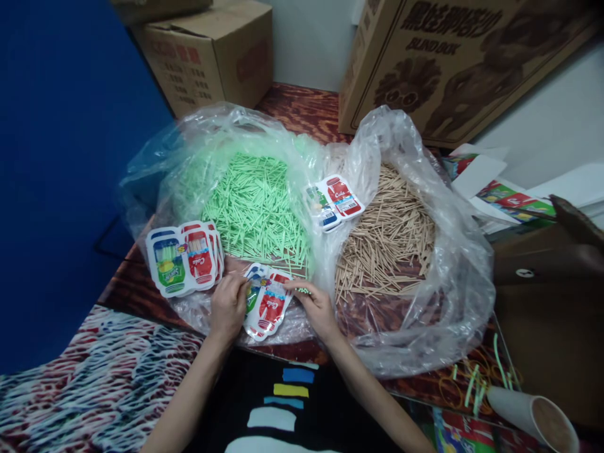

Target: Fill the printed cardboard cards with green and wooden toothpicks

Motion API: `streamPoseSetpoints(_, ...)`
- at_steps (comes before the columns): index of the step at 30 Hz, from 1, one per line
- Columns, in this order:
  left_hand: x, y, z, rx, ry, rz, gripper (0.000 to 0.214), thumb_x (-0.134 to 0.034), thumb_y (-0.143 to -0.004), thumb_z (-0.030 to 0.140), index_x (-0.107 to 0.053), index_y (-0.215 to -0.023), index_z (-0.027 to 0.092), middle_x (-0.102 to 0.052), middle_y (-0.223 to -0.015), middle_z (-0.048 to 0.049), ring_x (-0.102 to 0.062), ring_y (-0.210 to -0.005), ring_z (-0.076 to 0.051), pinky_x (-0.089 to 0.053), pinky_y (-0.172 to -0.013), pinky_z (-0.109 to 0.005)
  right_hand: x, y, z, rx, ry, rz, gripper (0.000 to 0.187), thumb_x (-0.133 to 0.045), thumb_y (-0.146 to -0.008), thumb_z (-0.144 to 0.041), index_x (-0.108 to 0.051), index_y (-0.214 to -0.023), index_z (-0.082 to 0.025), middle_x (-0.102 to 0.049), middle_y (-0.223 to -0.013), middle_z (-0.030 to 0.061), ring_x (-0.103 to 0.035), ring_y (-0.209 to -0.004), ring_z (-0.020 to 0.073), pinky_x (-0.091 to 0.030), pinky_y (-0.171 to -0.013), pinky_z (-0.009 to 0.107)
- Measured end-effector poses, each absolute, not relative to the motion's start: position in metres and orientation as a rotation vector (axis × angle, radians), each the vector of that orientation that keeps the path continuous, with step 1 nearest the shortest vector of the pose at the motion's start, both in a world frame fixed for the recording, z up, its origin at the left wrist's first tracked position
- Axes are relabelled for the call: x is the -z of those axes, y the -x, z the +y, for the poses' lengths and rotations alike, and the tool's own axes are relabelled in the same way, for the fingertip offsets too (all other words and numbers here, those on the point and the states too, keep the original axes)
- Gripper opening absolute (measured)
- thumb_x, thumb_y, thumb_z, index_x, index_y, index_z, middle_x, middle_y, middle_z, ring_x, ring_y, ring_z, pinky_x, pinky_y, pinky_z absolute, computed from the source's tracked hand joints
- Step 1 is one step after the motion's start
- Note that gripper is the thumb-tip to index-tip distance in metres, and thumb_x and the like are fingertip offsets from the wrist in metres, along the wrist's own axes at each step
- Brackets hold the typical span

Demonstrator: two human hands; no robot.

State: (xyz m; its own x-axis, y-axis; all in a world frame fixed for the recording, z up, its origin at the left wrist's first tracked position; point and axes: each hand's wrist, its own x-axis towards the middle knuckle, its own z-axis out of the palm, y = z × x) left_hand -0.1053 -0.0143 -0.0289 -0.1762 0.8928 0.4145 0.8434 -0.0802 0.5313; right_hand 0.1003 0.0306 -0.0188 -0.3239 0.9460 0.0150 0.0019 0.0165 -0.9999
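My left hand (229,303) is closed on the left edge of a small printed pouch (270,309), shaped like two bottles, one green and blue, one red with "Cola". My right hand (317,309) is at the pouch's right side, fingers closed round a few thin green sticks (302,290) whose ends show. A loose heap of green sticks (259,207) lies in a clear plastic bag just beyond my hands. To the left is a stack of similar pouches (184,258), with sticks showing through their windows.
Tan sticks (387,245) fill a second clear bag (467,302) on the right. More pouches (335,201) lie between the bags. Cardboard boxes (207,60) stand behind. A paper cup (533,415) lies tipped at the lower right, near rubber bands (450,393).
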Motion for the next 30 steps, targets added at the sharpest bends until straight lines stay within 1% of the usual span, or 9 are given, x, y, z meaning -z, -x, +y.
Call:
streamPoseSetpoints(5, 0.027, 0.106, -0.013, -1.071, -1.987, 2.073, 0.017, -0.046, -0.092, 0.023, -0.062, -0.088, 0.016, -0.063, -0.085, -0.0075, -0.059, -0.082, -0.021, -0.046, -0.076, -0.032, 0.024, -0.101, 0.03, -1.431, 1.015, -1.473, 0.017, -0.057, -0.087, -0.027, -0.073, -0.093, -0.024, -0.072, -0.1, 0.0044, -0.063, -0.102, 0.0206, -0.042, -0.1, 0.04)
streamPoseSetpoints(9, 0.02, 0.107, -0.013, -1.082, -1.922, 2.145, 0.018, -0.046, -0.092, 0.022, -0.064, -0.092, 0.017, -0.064, -0.087, -0.0067, -0.06, -0.082, -0.02, -0.046, -0.074, -0.031, 0.022, -0.101, 0.03, -1.445, 1.006, -1.471, 0.017, -0.057, -0.087, -0.027, -0.072, -0.093, -0.023, -0.072, -0.1, 0.0048, -0.063, -0.103, 0.0208, -0.043, -0.099, 0.04)
streamPoseSetpoints(12, 0.012, 0.109, -0.012, -1.152, -1.875, 2.181, 0.017, -0.048, -0.091, 0.021, -0.065, -0.092, 0.018, -0.064, -0.085, -0.0055, -0.06, -0.08, -0.019, -0.046, -0.074, -0.029, 0.02, -0.1, 0.03, -1.452, 1.008, -1.452, 0.016, -0.057, -0.087, -0.026, -0.072, -0.092, -0.023, -0.073, -0.099, 0.0044, -0.064, -0.102, 0.0205, -0.044, -0.099, 0.039)
streamPoseSetpoints(16, -0.003, 0.111, -0.011, -1.333, -1.786, 2.183, 0.013, -0.052, -0.089, 0.021, -0.064, -0.088, 0.017, -0.063, -0.083, -0.0041, -0.06, -0.076, -0.016, -0.046, -0.073, -0.027, 0.021, -0.101, 0.03, -1.448, 1.015, -1.443, 0.015, -0.058, -0.086, -0.025, -0.072, -0.091, -0.023, -0.073, -0.098, 0.0045, -0.064, -0.1, 0.0204, -0.046, -0.095, 0.037)
streamPoseSetpoints(19, -0.013, 0.111, -0.012, -1.435, -1.613, 2.089, 0.012, -0.054, -0.087, 0.024, -0.063, -0.083, 0.017, -0.063, -0.08, -0.0025, -0.059, -0.074, -0.016, -0.047, -0.071, -0.027, 0.022, -0.101, 0.03, -1.448, 1.025, -1.442, 0.016, -0.057, -0.087, -0.025, -0.073, -0.09, -0.023, -0.073, -0.098, 0.0047, -0.065, -0.098, 0.0206, -0.047, -0.093, 0.037)
streamPoseSetpoints(22, -0.016, 0.111, -0.013, -1.457, -1.418, 1.985, 0.013, -0.055, -0.085, 0.027, -0.062, -0.079, 0.018, -0.062, -0.077, -0.0011, -0.059, -0.072, -0.015, -0.047, -0.069, -0.026, 0.02, -0.101, 0.031, -1.445, 1.039, -1.453, 0.016, -0.057, -0.086, -0.024, -0.073, -0.09, -0.023, -0.073, -0.095, 0.004, -0.065, -0.097, 0.0203, -0.047, -0.091, 0.035)
streamPoseSetpoints(26, -0.012, 0.114, -0.018, -1.406, -1.267, 1.887, 0.015, -0.058, -0.082, 0.031, -0.064, -0.079, 0.018, -0.064, -0.079, -0.0023, -0.06, -0.075, -0.017, -0.049, -0.072, -0.027, 0.018, -0.1, 0.032, -1.461, 1.042, -1.454, 0.016, -0.057, -0.086, -0.023, -0.073, -0.09, -0.023, -0.073, -0.094, 0.0033, -0.066, -0.095, 0.02, -0.048, -0.09, 0.035)
streamPoseSetpoints(30, -0.01, 0.117, -0.023, -1.322, -1.316, 1.736, 0.015, -0.058, -0.081, 0.031, -0.065, -0.076, 0.018, -0.066, -0.08, -0.0037, -0.061, -0.077, -0.018, -0.05, -0.074, -0.029, 0.015, -0.099, 0.032, -1.486, 1.044, -1.454, 0.017, -0.056, -0.086, -0.024, -0.073, -0.09, -0.023, -0.074, -0.094, 0.003, -0.066, -0.093, 0.0199, -0.048, -0.09, 0.035)
